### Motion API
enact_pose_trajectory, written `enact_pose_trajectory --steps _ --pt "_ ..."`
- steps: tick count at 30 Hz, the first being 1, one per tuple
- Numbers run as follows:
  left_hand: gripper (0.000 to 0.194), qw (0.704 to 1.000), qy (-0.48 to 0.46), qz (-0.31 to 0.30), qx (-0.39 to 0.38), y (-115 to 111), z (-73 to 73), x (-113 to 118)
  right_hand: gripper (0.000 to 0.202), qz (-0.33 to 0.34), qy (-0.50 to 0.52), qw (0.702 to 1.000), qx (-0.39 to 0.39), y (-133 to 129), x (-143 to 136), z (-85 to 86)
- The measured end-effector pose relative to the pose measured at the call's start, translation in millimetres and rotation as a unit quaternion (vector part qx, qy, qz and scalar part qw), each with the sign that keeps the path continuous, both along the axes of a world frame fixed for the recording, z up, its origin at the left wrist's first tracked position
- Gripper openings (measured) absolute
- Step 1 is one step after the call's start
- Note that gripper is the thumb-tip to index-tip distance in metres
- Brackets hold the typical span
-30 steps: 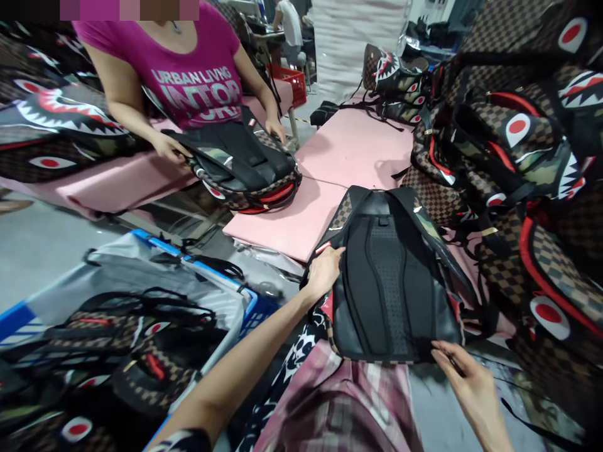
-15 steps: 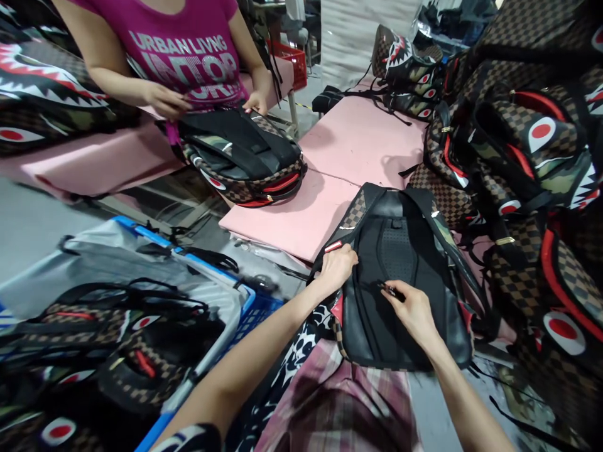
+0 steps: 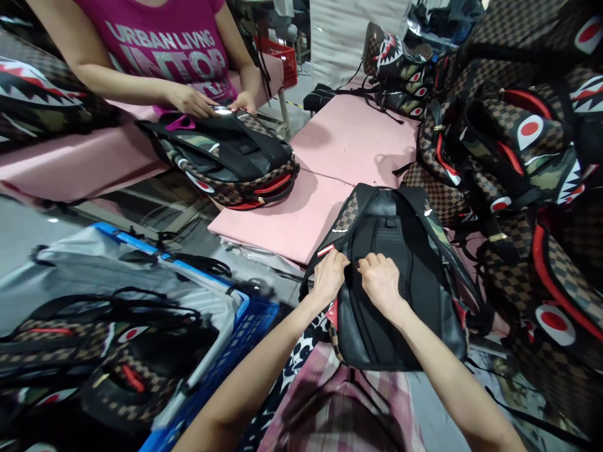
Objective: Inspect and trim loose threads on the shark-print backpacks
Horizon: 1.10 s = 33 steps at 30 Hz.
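A black backpack (image 3: 428, 320) lies back panel up before me, its lower end by my lap, with brown checked and camouflage trim along its sides. My left hand (image 3: 331, 276) is closed on the edge of its left shoulder strap (image 3: 347, 220), just below a small red and white label (image 3: 325, 250). My right hand (image 3: 380, 282) is bent close beside it over the back panel, fingers curled inward and pressed together. Whatever those right fingers hold is hidden behind the knuckles. A narrow gap separates the two hands.
Across the pink table (image 3: 343, 150), a co-worker in a magenta shirt (image 3: 164, 44) handles another backpack (image 3: 230, 157). A blue crate (image 3: 252, 326) with a plastic liner and several bags stands at lower left. Checked shark-face backpacks (image 3: 513, 169) are piled on the right.
My right hand has moved up and left to beside my left hand; the small dark tool it showed is now out of sight. The co-worker's hands have come closer together.
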<state>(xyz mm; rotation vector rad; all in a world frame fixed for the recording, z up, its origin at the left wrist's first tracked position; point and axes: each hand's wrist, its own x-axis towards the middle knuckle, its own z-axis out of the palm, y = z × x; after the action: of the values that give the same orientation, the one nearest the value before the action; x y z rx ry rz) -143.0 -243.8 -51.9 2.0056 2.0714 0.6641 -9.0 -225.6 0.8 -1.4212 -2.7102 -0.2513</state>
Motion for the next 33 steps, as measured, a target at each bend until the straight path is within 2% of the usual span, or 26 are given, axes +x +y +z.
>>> enact_pose_trajectory --steps 4,7,8,10,12,13,14,15,17,18,20,22,23,24,25,26,28,29,30,31,33 --pt "0.025 1.0 0.006 0.003 0.004 -0.4 -3.9 3.8 0.016 0.014 -0.027 0.999 -0.02 0.9 -12.7 6.5" --pt "0.027 1.0 -0.028 0.005 0.011 0.6 -1.6 1.7 0.013 0.002 -0.005 0.999 -0.046 -1.3 -7.2 7.7" --pt "0.029 0.998 -0.063 -0.006 0.004 0.5 1.4 -2.4 0.011 -0.01 0.018 0.998 -0.057 -4.1 -0.2 8.0" --pt "0.04 0.981 -0.17 -0.07 -0.056 -1.6 9.9 -16.3 0.01 -0.032 0.087 0.993 -0.08 -12.4 22.6 8.7" --pt "0.057 0.939 -0.279 -0.144 -0.144 -6.0 18.0 -34.4 0.026 -0.07 0.149 0.983 -0.085 -18.8 55.1 8.2" --pt "0.061 0.924 -0.311 -0.148 -0.166 -8.5 20.0 -42.4 0.036 -0.103 0.164 0.978 -0.076 -19.0 72.7 7.1" --pt "0.061 0.926 -0.32 -0.123 -0.159 -10.6 19.9 -48.4 0.043 -0.146 0.167 0.973 -0.064 -16.7 89.5 5.4" --pt "0.056 0.941 -0.307 -0.077 -0.123 -12.1 17.2 -51.5 0.045 -0.191 0.16 0.967 -0.05 -11.9 104.3 3.3" --pt "0.039 0.966 -0.254 0.022 -0.029 -13.2 4.5 -49.5 0.035 -0.25 0.14 0.957 -0.042 0.6 124.5 0.1" --pt "0.044 0.969 -0.241 0.052 -0.008 -13.2 -4.5 -45.8 0.027 -0.26 0.136 0.955 -0.051 5.5 129.7 0.3" --pt "0.061 0.962 -0.256 0.076 -0.05 -13.8 -22.1 -39.1 0.015 -0.227 0.16 0.955 -0.102 5.8 134.0 6.6" --pt "0.067 0.946 -0.29 0.09 -0.117 -16.9 -30.3 -41.0 0.018 -0.12 0.211 0.943 -0.227 -10.5 138.6 19.3" --pt "0.069 0.937 -0.307 0.091 -0.136 -19.6 -28.1 -45.8 0.022 -0.056 0.24 0.923 -0.296 -23.5 144.2 26.1" --pt "0.07 0.93 -0.325 0.087 -0.144 -23.1 -20.8 -52.3 0.027 0.006 0.265 0.89 -0.371 -37.7 153.2 31.7" --pt "0.07 0.923 -0.345 0.081 -0.149 -27.5 -8.7 -58.8 0.028 0.022 0.295 0.869 -0.396 -50.9 165.7 35.1" --pt "0.07 0.914 -0.367 0.076 -0.155 -32.6 7.4 -63.4 0.03 -0.018 0.346 0.871 -0.348 -61.2 181.0 35.5" --pt "0.068 0.891 -0.414 0.057 -0.179 -44.6 45.3 -60.3 0.039 -0.197 0.419 0.874 -0.145 -69.0 215.3 26.5" --pt "0.067 0.879 -0.439 0.035 -0.185 -51.2 63.0 -50.4 0.043 -0.281 0.405 0.867 -0.067 -66.3 231.4 18.0" --pt "0.063 0.863 -0.469 -0.011 -0.185 -57.9 77.3 -34.8 0.046 -0.337 0.373 0.864 -0.034 -60.3 245.4 7.7" --pt "0.059 0.853 -0.485 -0.073 -0.18 -64.2 86.6 -14.3 0.049 -0.37 0.339 0.864 -0.038 -52.4 256.6 -3.0" --pt "0.054 0.856 -0.461 -0.169 -0.164 -74.3 88.8 33.8 0.052 -0.396 0.282 0.869 -0.086 -36.8 270.1 -21.5"
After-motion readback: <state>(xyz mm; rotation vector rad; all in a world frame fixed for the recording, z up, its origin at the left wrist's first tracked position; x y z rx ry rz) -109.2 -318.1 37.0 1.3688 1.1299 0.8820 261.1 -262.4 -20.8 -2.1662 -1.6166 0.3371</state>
